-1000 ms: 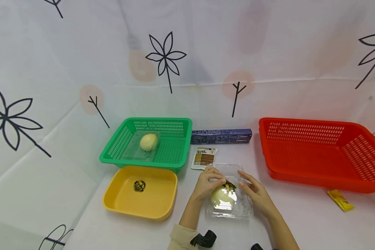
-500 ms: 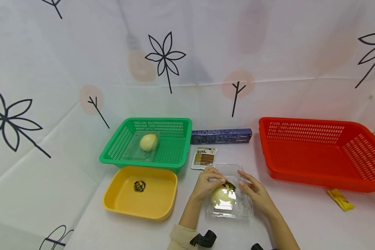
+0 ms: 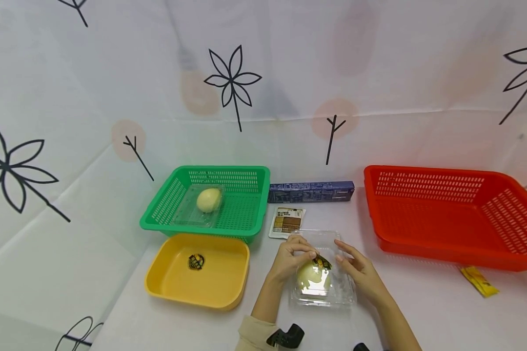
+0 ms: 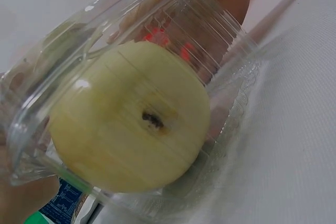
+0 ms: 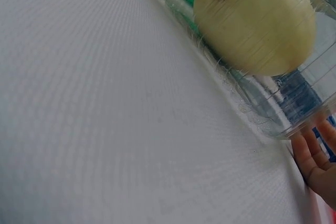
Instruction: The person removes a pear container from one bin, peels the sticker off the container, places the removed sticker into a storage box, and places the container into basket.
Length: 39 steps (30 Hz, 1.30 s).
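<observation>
A clear plastic clamshell box lies on the white table in front of me, holding a pale yellow fruit, apple- or pear-like, with a dark stem hollow. On its lid is a black-and-yellow sticker, tilted at one end. My left hand pinches the sticker's left end between thumb and fingers, over the lid. From the right side, my right hand rests extended fingers against the box; in the right wrist view, its fingers touch the box's edge. The undersides of the left fingertips are hidden.
At back left a green basket contains another boxed fruit. Before it stands a yellow tub with a dark round mark inside. A red basket, brown-printed packet, blue box and yellow packet lie around.
</observation>
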{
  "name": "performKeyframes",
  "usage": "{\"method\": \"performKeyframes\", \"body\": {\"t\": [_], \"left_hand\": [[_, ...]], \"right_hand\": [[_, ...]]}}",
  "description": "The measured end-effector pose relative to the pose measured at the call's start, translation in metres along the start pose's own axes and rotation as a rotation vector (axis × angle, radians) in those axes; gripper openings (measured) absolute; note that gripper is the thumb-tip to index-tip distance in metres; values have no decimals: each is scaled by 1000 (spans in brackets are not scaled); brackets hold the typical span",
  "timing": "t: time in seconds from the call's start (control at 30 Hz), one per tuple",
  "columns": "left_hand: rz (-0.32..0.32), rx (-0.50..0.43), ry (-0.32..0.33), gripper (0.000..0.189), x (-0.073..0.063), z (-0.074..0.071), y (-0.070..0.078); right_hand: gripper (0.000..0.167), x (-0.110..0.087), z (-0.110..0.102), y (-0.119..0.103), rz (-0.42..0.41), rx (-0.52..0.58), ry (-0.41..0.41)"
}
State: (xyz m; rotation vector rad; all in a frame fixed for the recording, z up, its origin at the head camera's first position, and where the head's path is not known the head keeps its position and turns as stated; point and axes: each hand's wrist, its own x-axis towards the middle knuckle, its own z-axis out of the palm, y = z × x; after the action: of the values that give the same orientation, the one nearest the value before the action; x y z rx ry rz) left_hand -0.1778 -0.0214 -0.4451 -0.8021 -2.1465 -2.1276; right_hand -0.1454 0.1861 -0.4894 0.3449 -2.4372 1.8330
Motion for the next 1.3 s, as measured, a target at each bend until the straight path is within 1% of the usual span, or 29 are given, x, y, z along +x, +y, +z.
{"method": "performKeyframes", "body": {"t": [0.17, 0.2, 0.27, 0.37, 0.47, 0.6, 0.7, 0.87, 1.1, 1.3], "left_hand": [[-22, -30, 19, 13, 1, 0, -22], [-25, -35, 22, 14, 1, 0, -25], [-21, -41, 25, 14, 2, 1, -27], [-17, -47, 24, 12, 2, 0, -25], [-10, -49, 19, 9, 2, 0, -19], [-5, -53, 13, 11, 1, 0, -4], [-3, -55, 14, 12, 0, 0, 4], [-16, -74, 21, 12, 0, 0, 2], [-30, -92, 27, 10, 1, -2, -24], [-23, -120, 34, 14, 2, -2, -30]], "right_hand": [[42, 0, 1, 1, -10, 10, 10], [42, 0, 1, 1, -9, 8, 11], [42, 0, 1, 0, -1, 3, 10], [42, 0, 1, 0, 7, -5, 7], [42, 0, 0, 0, 14, -5, 3], [42, 0, 0, -1, 10, -9, 7], [42, 0, 0, -1, 6, -13, 11], [42, 1, 1, 0, 9, -6, 9], [43, 0, 1, 0, 14, 8, -3], [43, -1, 1, -1, 26, 9, -2]]}}
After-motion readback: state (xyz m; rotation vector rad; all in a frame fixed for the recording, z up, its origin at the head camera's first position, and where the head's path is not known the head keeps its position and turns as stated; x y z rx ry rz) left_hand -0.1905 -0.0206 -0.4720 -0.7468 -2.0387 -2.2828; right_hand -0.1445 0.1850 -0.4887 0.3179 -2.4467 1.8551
